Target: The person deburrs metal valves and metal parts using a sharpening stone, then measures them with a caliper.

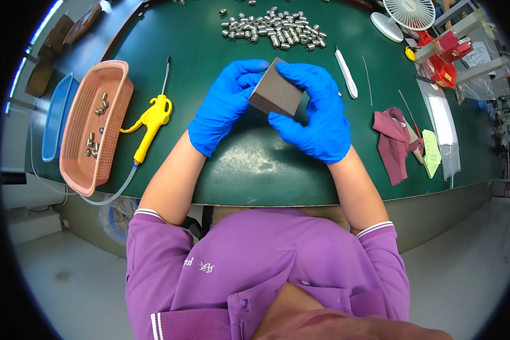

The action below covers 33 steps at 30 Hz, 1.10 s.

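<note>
A dark grey-brown rectangular block [278, 90], tilted, is held above the green table in front of me. My right hand [317, 110], in a blue glove, grips it from the right, with thumb and fingers at its edges. Against its left edge are the curled fingers of my left hand [224, 102], also gloved in blue. The block partly hides those fingertips, so anything small between them is out of sight. Beyond both hands lies a loose pile of short metal cylinders [277, 28].
Left are a pink basket [127, 85] with several metal pieces, a blue basket [52, 122] and a yellow air gun [154, 116] on a hose. Right are a white pen-like tool [347, 73], a thin wire [368, 79], a maroon cloth [392, 141], green paper [431, 150] and a white fan [386, 27].
</note>
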Available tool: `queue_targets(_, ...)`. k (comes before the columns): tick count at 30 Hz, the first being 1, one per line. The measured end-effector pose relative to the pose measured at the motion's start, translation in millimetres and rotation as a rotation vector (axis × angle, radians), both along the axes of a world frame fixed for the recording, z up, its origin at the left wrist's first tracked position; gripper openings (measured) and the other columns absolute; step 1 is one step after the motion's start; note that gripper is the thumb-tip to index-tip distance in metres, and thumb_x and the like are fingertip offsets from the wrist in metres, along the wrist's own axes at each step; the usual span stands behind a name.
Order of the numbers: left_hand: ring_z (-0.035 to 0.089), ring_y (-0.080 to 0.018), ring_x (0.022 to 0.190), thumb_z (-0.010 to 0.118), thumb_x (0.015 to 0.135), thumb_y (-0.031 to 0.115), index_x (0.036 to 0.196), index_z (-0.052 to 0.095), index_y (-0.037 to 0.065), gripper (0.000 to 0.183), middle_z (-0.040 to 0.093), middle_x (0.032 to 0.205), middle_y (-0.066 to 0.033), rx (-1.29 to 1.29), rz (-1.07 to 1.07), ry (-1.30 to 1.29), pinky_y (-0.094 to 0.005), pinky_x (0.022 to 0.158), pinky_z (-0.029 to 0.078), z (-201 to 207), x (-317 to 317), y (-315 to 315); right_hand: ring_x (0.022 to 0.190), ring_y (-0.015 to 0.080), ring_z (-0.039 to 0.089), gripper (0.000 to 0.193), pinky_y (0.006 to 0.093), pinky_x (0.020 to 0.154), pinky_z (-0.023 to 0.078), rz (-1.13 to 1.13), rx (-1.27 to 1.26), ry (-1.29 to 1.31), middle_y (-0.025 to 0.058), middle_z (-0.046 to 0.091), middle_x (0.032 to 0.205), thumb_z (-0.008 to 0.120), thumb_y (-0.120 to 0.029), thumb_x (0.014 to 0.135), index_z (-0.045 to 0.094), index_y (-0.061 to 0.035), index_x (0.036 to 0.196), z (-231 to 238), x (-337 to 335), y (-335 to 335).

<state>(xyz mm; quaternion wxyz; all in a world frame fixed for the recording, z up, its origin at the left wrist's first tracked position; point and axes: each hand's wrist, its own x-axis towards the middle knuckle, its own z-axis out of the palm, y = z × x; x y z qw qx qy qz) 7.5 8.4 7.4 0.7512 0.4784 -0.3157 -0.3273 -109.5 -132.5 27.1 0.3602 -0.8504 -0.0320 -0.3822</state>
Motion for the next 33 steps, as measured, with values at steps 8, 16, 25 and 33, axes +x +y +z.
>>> queue_targets(8, 0.057, -0.0134, 0.082, 0.064, 0.081, 0.018, 0.116, 0.043, 0.002, 0.044, 0.058, 0.1, -0.0112, -0.051, -0.073, 0.149, -0.0266, 0.07, 0.047, 6, 2, 6, 0.094, 0.0287, 0.053, 0.057, 0.0366, 0.084, 0.042, -0.15, 0.144, -0.041, 0.0131, 0.053, 0.101, 0.074, -0.023, 0.063, 0.052, -0.0055, 0.112, 1, 2, -5)
queue_targets(16, 0.056, -0.0135, 0.081, 0.064, 0.081, 0.017, 0.119, 0.043, 0.002, 0.047, 0.058, 0.1, -0.0076, -0.077, -0.2, 0.167, -0.024, 0.073, 0.047, 2, 4, 6, 0.096, 0.0274, 0.053, 0.058, 0.0365, 0.084, 0.042, -0.16, 0.003, 0.005, 0.013, 0.052, 0.103, 0.075, -0.024, 0.063, 0.052, -0.0055, 0.113, -6, 4, -7)
queue_targets(25, 0.057, -0.0122, 0.088, 0.064, 0.081, 0.013, 0.119, 0.049, 0.003, 0.043, 0.057, 0.106, -0.0077, -0.064, -0.063, 0.341, -0.0207, 0.079, 0.048, 6, 0, 2, 0.099, 0.0257, 0.052, 0.06, 0.0337, 0.088, 0.042, -0.08, 0.234, -0.123, 0.0141, 0.051, 0.109, 0.073, -0.019, 0.067, 0.048, -0.0054, 0.12, -6, 8, -9)
queue_targets(33, 0.059, -0.0155, 0.093, 0.058, 0.084, 0.01, 0.113, 0.053, 0.003, 0.031, 0.059, 0.104, -0.0086, -0.095, -0.081, 0.253, -0.0254, 0.081, 0.049, -3, 0, 4, 0.103, 0.0306, 0.049, 0.058, 0.0373, 0.089, 0.04, 0.034, -0.076, 0.041, 0.0154, 0.049, 0.112, 0.072, -0.022, 0.065, 0.052, -0.0125, 0.119, 7, -3, 17)
